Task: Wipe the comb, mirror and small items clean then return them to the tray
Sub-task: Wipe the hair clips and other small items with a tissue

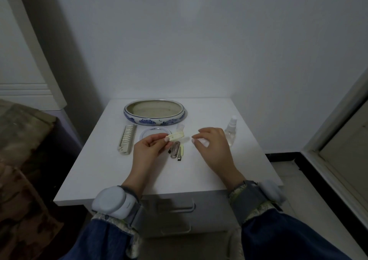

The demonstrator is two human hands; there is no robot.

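Note:
My left hand pinches a pale yellow hair clip above the white table. My right hand is curled round a small white wipe, a short way right of the clip and apart from it. Several more hair clips lie on the table under my hands. A round mirror lies flat behind my left hand, partly hidden by it. The cream comb lies to the left. The oval blue-and-white ceramic tray stands at the back and holds nothing.
A clear spray bottle stands right of my right hand, and a small clear cap sits behind the clip. The white table backs onto a wall. A patterned bed cover lies left; a door frame stands right.

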